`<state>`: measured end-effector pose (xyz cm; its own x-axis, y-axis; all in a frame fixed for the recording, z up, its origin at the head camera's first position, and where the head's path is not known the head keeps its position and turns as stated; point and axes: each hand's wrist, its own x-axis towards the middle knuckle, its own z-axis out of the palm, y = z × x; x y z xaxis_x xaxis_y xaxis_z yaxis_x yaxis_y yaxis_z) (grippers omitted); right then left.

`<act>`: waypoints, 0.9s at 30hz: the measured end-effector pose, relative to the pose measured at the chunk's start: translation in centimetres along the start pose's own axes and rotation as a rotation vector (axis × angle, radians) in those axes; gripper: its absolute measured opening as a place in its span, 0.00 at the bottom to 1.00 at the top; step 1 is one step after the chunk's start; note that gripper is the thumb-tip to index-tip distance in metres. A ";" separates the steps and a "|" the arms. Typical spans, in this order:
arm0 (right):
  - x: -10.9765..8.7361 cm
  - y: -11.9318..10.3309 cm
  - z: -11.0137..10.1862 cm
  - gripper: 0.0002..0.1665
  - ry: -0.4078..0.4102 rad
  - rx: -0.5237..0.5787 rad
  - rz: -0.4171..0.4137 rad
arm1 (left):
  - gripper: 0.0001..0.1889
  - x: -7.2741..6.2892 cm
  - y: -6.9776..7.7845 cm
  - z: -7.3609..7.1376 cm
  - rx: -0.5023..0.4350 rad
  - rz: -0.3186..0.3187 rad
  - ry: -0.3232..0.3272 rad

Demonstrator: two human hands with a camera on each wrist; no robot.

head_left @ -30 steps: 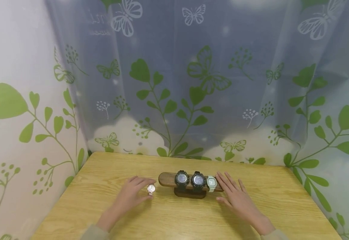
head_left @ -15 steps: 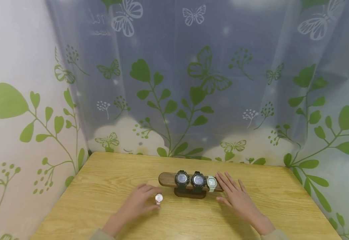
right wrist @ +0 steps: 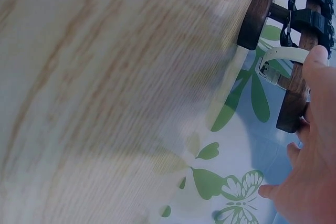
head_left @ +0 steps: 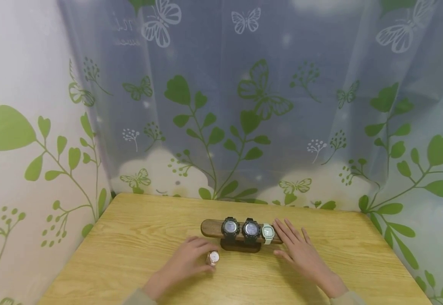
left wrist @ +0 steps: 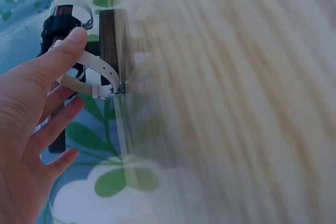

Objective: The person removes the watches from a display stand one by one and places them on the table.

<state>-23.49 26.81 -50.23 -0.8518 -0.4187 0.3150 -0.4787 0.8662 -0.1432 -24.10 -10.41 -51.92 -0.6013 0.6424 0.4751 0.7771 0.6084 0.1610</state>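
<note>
In the head view my left hand pinches a small wristwatch between thumb and fingertips, in front of a wooden watch stand. Its pale strap is buckled into a loop in the left wrist view. Two black watches and a mint-green square watch sit on the stand's raised bar. Straight fingers of my right hand touch the bar's right end beside the mint watch. Its thumb lies on the near side, overlapping the bar in the right wrist view.
The stand's dark wooden foot rests on a light wood-grain table. Behind and at both sides hangs a cloth printed with green leaves and butterflies, meeting the table's back edge.
My left hand has carried the small wristwatch rightward and nearer to me, to a place just in front of the stand's left part. My right hand and the stand have stayed put.
</note>
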 end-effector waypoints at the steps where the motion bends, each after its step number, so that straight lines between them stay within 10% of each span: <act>1: 0.0 0.0 0.0 0.50 -0.001 0.000 0.001 | 0.30 0.2 0.2 0.0 -0.001 0.003 -0.010; 27: 0.0 0.2 0.1 0.49 -0.003 0.010 0.003 | 0.29 2.9 3.2 2.1 -0.012 0.038 -0.159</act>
<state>-23.63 26.99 -50.35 -0.8539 -0.4167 0.3120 -0.4782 0.8647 -0.1539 -23.77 -5.66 -51.87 -0.5925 0.7313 0.3380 0.8015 0.5773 0.1559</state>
